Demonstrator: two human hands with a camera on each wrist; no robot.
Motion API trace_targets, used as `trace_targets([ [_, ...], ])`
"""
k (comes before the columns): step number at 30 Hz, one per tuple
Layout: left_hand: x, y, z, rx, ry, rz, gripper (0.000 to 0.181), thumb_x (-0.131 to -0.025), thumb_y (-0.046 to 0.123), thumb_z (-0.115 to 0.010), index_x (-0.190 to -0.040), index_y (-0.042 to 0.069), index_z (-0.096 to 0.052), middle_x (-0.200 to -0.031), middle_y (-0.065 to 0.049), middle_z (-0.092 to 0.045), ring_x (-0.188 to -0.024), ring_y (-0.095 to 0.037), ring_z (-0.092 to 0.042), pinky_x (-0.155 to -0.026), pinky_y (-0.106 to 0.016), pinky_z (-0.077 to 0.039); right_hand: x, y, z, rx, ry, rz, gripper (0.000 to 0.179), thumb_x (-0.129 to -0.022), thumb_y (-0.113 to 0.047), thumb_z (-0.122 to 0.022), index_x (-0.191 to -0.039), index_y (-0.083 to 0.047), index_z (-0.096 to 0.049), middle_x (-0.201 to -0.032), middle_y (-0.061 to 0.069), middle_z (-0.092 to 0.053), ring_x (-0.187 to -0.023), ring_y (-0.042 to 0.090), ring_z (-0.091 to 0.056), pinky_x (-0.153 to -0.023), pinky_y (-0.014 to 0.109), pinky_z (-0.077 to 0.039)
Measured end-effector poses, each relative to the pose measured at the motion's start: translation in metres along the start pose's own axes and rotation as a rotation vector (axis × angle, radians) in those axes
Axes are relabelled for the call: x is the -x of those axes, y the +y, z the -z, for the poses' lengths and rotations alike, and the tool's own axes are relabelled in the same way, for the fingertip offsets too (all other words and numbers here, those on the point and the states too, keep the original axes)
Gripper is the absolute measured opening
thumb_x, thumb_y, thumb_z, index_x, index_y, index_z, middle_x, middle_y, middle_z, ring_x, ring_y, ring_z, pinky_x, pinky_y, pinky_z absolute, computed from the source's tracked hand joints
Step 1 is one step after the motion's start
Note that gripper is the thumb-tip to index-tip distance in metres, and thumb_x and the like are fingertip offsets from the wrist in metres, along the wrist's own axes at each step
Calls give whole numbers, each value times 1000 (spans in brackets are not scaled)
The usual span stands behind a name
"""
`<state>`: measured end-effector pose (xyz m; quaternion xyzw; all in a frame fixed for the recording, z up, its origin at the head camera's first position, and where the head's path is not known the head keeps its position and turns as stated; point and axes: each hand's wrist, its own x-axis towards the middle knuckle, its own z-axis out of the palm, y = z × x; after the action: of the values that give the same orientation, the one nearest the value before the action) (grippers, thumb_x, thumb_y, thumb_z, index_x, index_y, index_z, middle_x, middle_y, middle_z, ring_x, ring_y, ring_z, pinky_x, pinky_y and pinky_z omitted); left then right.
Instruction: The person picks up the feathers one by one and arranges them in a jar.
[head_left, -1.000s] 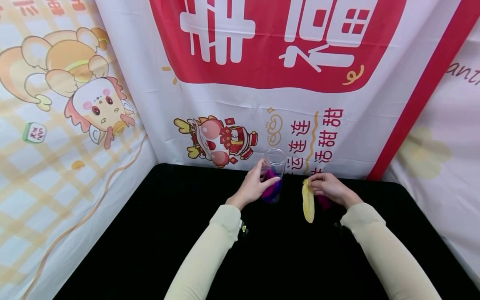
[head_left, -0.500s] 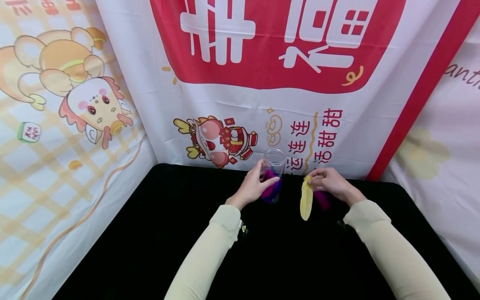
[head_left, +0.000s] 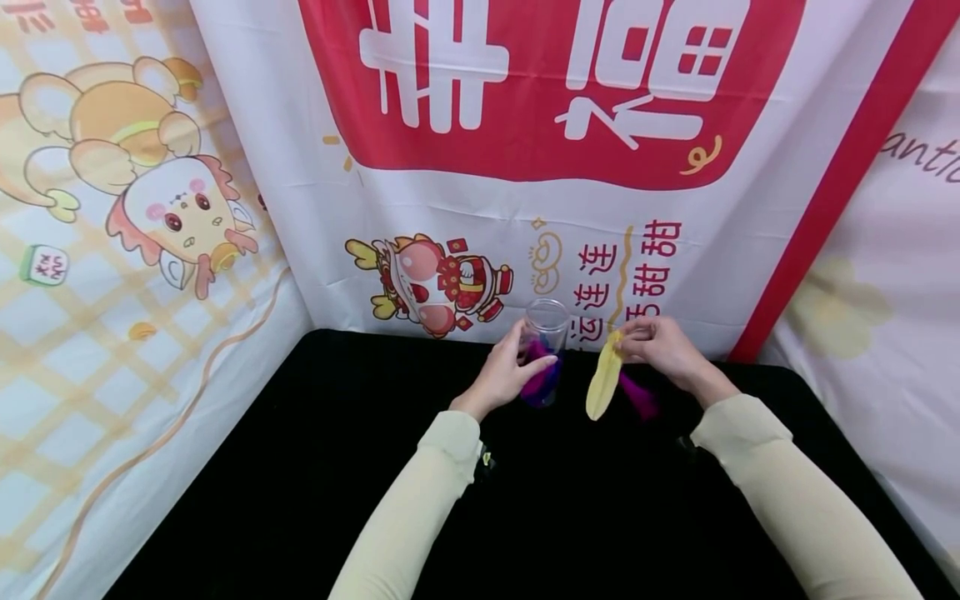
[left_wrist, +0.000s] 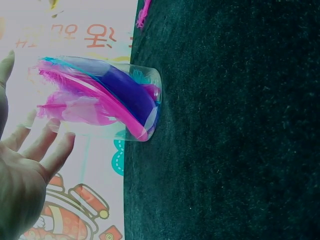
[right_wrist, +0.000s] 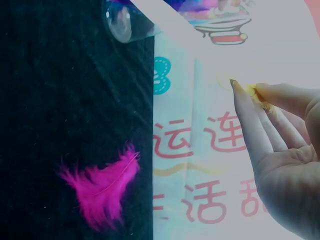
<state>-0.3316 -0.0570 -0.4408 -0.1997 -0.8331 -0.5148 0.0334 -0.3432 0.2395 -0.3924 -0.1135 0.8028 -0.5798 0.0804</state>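
A clear tall cup [head_left: 547, 317] stands upright at the back of the black table, and my left hand [head_left: 498, 375] grips it from the left side with fingers and thumb round its wall. Inside the cup lie pink feathers [left_wrist: 100, 95] and a dark blue feather [left_wrist: 125, 92], leaning at a slant. My right hand [head_left: 660, 350] pinches a yellow feather [head_left: 603, 383] by its quill end between thumb and fingertips. The feather hangs down to the left, its lower tip short of the cup. In the right wrist view its vane looks washed out to white.
A loose magenta feather [head_left: 639, 397] lies on the black tabletop [head_left: 570, 517] below my right hand. Behind the table's back edge hangs a white and red printed cloth [head_left: 420, 200]. A patterned cloth [head_left: 150, 350] hangs along the left side.
My right hand has risen and turned slightly, lifting the yellow feather up and swinging its tip left toward the cup. More of the magenta feather shows. My left hand stays on the cup.
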Motion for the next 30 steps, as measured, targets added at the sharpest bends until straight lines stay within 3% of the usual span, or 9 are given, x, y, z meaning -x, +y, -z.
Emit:
trace_targets([
  [13, 0, -1, 0, 16, -8, 4, 68, -97, 38, -73, -152, 20, -37, -144, -13, -53, -133, -30, -56, -109, -43, -48, 7, -31, -2, 23, 70, 52, 34, -97, -7, -70, -123, 14, -62, -100, 14, -77, -79, 13, -73, -70, 28, -62],
  [25, 0, 2, 1, -1, -8, 3, 70, -96, 41, -73, -152, 16, -38, -142, -7, -54, -133, -31, -57, -110, -43, -48, 8, -57, -5, 16, 116, 164, 31, -96, -4, -72, -117, 16, -63, -99, 12, -77, -81, 11, -75, -75, 29, -63],
  [30, 1, 2, 0, -1, -9, 2, 71, -96, 42, -73, -151, 15, -38, -142, -9, -54, -133, -31, -57, -110, -42, -48, 7, -70, -6, 44, 163, 199, 30, -95, -7, -73, -115, 14, -66, -97, 11, -78, -79, 11, -75, -70, 28, -63],
])
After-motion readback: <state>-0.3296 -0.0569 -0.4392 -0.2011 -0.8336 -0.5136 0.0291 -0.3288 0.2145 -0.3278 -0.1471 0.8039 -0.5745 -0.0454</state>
